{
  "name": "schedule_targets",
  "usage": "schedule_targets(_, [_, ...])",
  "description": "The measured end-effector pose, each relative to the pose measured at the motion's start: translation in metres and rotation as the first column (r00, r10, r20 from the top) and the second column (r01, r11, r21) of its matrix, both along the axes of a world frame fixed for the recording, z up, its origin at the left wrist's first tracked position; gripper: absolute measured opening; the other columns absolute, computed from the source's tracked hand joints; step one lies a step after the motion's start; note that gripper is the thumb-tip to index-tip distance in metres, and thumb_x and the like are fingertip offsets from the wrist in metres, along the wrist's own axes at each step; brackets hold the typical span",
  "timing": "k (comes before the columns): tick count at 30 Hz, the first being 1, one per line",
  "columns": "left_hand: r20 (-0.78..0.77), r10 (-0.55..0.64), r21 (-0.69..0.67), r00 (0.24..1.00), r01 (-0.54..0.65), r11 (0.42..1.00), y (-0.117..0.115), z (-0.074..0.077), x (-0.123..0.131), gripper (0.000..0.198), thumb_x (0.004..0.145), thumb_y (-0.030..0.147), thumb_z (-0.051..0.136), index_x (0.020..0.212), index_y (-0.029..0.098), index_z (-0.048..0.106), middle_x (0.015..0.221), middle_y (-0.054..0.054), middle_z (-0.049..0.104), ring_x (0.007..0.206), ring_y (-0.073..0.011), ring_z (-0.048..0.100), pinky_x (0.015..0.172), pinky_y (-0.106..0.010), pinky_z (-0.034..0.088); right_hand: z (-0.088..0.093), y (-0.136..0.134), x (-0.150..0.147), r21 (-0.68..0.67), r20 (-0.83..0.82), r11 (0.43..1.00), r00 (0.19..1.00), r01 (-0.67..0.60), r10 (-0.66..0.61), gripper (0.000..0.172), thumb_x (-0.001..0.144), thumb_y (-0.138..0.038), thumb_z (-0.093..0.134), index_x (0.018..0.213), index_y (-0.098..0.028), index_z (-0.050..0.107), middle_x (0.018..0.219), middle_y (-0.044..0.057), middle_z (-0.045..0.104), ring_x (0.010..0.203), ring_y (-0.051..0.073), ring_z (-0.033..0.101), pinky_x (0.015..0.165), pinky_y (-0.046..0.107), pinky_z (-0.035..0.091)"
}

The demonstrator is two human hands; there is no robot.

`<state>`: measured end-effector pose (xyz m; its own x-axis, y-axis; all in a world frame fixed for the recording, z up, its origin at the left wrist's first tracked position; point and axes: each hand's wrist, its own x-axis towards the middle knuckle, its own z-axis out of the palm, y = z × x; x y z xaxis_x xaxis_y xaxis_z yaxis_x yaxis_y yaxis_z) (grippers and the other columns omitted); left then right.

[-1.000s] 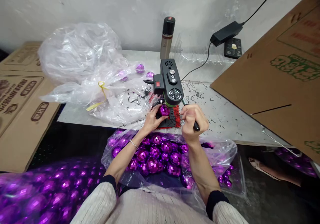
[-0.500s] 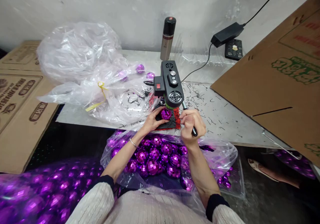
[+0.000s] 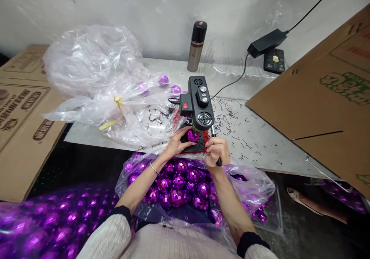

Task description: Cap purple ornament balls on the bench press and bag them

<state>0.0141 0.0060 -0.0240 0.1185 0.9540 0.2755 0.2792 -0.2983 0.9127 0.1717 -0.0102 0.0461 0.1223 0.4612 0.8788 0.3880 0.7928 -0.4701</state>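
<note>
Between the thumb and fingers of my left hand (image 3: 175, 141) is a shiny purple faceted ball ornament (image 3: 193, 135). It sits under the head of a black bench press machine (image 3: 201, 103) with round vents, silver buttons and a red switch. My right hand (image 3: 217, 151) is wrapped round the press lever (image 3: 219, 161), whose black grip end pokes out below the fist. Beneath the ball lie a dark pad and a red mat (image 3: 206, 140). The machine head hides the top of the ball.
Many purple balls (image 3: 177, 196) fill a plastic-lined container at the table's front edge. A large clear plastic bag (image 3: 92, 62) lies left, a spray can (image 3: 197, 46) stands behind. Small black bits litter the table (image 3: 254, 147). Cardboard boxes (image 3: 312, 108) flank both sides; a foot (image 3: 303, 201) shows at right.
My right hand has come down and slightly left with the lever. My left hand stays at the ball. The whole view has shifted slightly.
</note>
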Motion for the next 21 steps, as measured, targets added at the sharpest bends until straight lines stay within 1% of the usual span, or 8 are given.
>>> schedule_targets(5, [0.019,-0.005,-0.001,1.000,0.005,1.000,0.000,0.000,0.000,0.067,0.078,0.048,0.084,0.136,0.021,0.064,0.138,-0.014,0.067,0.131,-0.0295,0.061,0.115,-0.048,0.045,-0.003,0.000,0.000,0.004,-0.016,1.000,0.999,-0.030,0.030,0.031,0.101,-0.028,0.043,0.072,-0.023,0.052,0.069,-0.001,0.059,0.058,0.014,0.056,0.061,0.033,0.049])
schedule_targets(9, [0.026,0.002,-0.011,1.000,-0.001,1.000,-0.001,0.000,0.000,0.067,0.076,0.044,0.086,0.135,0.022,0.064,0.138,-0.014,0.067,0.131,-0.0298,0.061,0.116,-0.049,0.045,-0.006,0.001,0.001,0.012,-0.018,0.999,0.999,-0.035,0.035,0.030,0.101,-0.027,0.043,0.073,-0.023,0.052,0.069,-0.002,0.058,0.058,0.014,0.057,0.062,0.035,0.051])
schedule_targets(13, [0.049,-0.005,-0.015,0.999,0.005,1.000,-0.001,-0.001,0.001,0.068,0.076,0.046,0.085,0.136,0.021,0.064,0.139,-0.014,0.066,0.132,-0.0293,0.061,0.116,-0.048,0.045,-0.007,0.002,0.001,0.013,-0.033,0.998,0.997,-0.067,0.067,0.030,0.101,-0.029,0.044,0.073,-0.023,0.053,0.069,-0.001,0.058,0.058,0.015,0.057,0.060,0.035,0.050])
schedule_targets(17, [0.066,-0.012,-0.025,0.998,0.014,1.000,0.000,-0.003,0.001,0.068,0.077,0.046,0.084,0.137,0.022,0.062,0.141,-0.013,0.065,0.133,-0.0291,0.060,0.118,-0.049,0.043,-0.010,0.000,-0.001,-0.019,-0.074,0.995,0.993,-0.094,0.092,0.031,0.102,-0.031,0.043,0.072,-0.023,0.052,0.071,-0.002,0.057,0.058,0.014,0.057,0.061,0.036,0.052])
schedule_targets(19, [0.072,-0.016,-0.027,0.997,0.018,0.999,0.000,-0.003,0.001,0.069,0.077,0.047,0.084,0.137,0.022,0.062,0.141,-0.013,0.065,0.134,-0.0292,0.060,0.118,-0.049,0.043,-0.013,0.000,-0.003,-0.045,-0.125,0.994,0.987,-0.104,0.098,0.033,0.102,-0.031,0.041,0.072,-0.023,0.051,0.072,-0.002,0.055,0.059,0.014,0.057,0.062,0.036,0.053])
schedule_targets(21, [0.076,-0.017,-0.031,0.997,0.019,0.999,0.000,-0.002,0.000,0.069,0.077,0.047,0.084,0.137,0.022,0.063,0.141,-0.013,0.065,0.134,-0.0292,0.060,0.118,-0.048,0.043,-0.018,0.000,-0.004,-0.053,-0.137,0.991,0.984,-0.120,0.112,0.033,0.102,-0.032,0.041,0.072,-0.023,0.051,0.073,-0.002,0.055,0.061,0.014,0.057,0.062,0.036,0.053])
